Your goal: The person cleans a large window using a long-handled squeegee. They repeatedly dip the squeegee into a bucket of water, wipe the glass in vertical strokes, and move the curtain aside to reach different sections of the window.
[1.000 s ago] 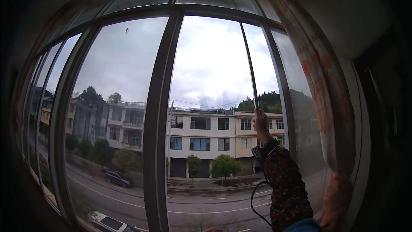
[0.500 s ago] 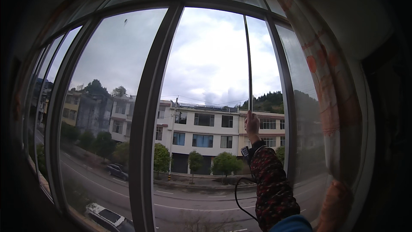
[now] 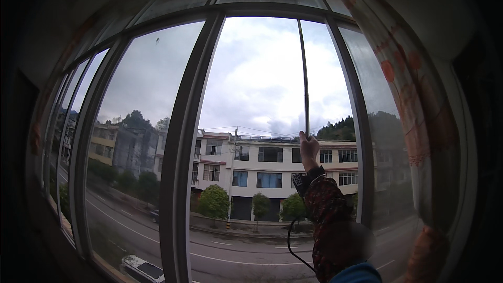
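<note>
My right hand [image 3: 309, 150] is stretched out toward an open window section, its fingers closed round a long, thin pole [image 3: 304, 73]. The thumb points up along it. From the fist the pole rises, leaning slightly left, to the upper window frame [image 3: 272, 8], where its far end cannot be made out. A small dark device [image 3: 299, 180] sits at my wrist, above a dark patterned sleeve [image 3: 326, 204] with a blue part at the bottom. From beside the forearm hangs a looping black cable [image 3: 290, 238]. My left hand is out of view.
A thick upright window post [image 3: 183, 126] stands left of the arm, with a glass pane [image 3: 141, 84] beyond it. An orange-patterned curtain [image 3: 406, 84] hangs at the right. Outside lie a road [image 3: 246, 254], trees [image 3: 214, 202], a white building [image 3: 251, 157] and a parked white car [image 3: 141, 269].
The view has shifted, so the window and street appear lower and farther right. My right hand keeps its grip on the pole, with little change of place in the picture.
</note>
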### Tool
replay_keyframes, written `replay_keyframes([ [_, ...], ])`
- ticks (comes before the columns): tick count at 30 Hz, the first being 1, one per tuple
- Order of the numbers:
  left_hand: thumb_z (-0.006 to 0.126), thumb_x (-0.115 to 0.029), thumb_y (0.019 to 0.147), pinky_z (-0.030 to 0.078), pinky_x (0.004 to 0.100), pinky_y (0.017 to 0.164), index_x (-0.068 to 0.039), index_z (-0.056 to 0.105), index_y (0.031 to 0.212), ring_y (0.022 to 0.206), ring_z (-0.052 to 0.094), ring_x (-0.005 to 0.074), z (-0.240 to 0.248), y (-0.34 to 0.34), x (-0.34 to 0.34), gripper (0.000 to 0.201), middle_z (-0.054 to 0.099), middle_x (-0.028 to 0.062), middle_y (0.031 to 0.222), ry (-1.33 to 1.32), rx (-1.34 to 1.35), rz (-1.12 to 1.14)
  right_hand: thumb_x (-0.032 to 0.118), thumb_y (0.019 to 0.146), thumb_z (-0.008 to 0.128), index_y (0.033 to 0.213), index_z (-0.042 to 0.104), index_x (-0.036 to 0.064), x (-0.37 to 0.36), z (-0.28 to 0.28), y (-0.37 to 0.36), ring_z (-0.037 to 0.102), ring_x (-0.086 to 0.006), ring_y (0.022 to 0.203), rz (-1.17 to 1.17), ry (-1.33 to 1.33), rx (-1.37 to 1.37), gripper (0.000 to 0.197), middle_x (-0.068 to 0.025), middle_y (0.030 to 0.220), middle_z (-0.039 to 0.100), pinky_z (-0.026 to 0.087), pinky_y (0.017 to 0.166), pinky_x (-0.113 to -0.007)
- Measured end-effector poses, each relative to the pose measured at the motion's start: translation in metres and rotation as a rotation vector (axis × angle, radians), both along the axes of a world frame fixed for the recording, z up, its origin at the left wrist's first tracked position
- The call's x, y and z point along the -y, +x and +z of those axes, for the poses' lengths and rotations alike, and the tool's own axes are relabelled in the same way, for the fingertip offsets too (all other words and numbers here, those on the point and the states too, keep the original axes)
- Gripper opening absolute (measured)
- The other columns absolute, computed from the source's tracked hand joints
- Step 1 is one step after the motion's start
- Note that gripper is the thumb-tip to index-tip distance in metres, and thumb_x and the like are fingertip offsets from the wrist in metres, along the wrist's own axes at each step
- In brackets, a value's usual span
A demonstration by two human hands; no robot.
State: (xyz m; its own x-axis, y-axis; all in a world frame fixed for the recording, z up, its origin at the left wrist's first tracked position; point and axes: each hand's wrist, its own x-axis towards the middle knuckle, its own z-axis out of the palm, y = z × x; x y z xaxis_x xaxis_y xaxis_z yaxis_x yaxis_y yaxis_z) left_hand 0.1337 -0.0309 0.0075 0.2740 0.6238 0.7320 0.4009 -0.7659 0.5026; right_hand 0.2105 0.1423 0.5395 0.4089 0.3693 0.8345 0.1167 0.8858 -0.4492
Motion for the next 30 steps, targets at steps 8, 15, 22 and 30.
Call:
replay_keyframes([
  [8, 0.053, -0.028, 0.092, 0.049, 0.0291, 0.064, -0.008, 0.059, 0.108, 0.084, 0.057, 0.0144, 0.014, 0.014, -0.001, 0.026, 0.057, 0.0048, 0.093, 0.172, -0.175, 0.074, 0.038, 0.085, 0.062, 0.075, 0.057, 0.0, -0.002, -0.195, -0.035, 0.061, -0.0353, 0.069, -0.007, -0.018, -0.026, 0.04, -0.0181, 0.069, 0.06, 0.044, 0.063, -0.042],
  [15, 0.053, -0.027, 0.092, 0.049, 0.0286, 0.065, -0.008, 0.059, 0.108, 0.085, 0.057, 0.0141, 0.029, 0.021, 0.007, 0.025, 0.057, 0.0051, 0.094, 0.247, -0.242, 0.061, 0.027, 0.082, 0.067, 0.073, 0.054, 0.0035, 0.006, -0.473, -0.05, 0.045, -0.0117, 0.055, 0.03, -0.234, -0.067, 0.028, -0.0035, 0.056, 0.048, 0.04, 0.052, -0.031],
  [22, 0.053, -0.026, 0.093, 0.048, 0.0281, 0.066, -0.009, 0.059, 0.108, 0.086, 0.056, 0.0138, 0.024, 0.022, 0.019, 0.023, 0.057, 0.0053, 0.094, 0.296, -0.269, 0.013, 0.027, 0.082, 0.067, 0.067, 0.051, 0.0019, 0.029, -0.473, -0.029, 0.042, -0.0111, 0.055, -0.006, -0.146, -0.104, 0.033, -0.0046, 0.054, 0.046, 0.037, 0.051, -0.032],
  [30, 0.054, -0.024, 0.093, 0.048, 0.0276, 0.066, -0.009, 0.06, 0.107, 0.087, 0.056, 0.0135, -0.131, -0.097, -0.021, 0.022, 0.056, 0.0055, 0.095, 0.688, -0.439, 0.535, 0.036, 0.089, 0.057, 0.085, 0.058, -0.001, 0.035, -0.171, 0.002, 0.059, -0.031, 0.065, -0.09, -0.001, -0.024, 0.037, -0.0154, 0.069, 0.061, 0.044, 0.06, -0.039],
])
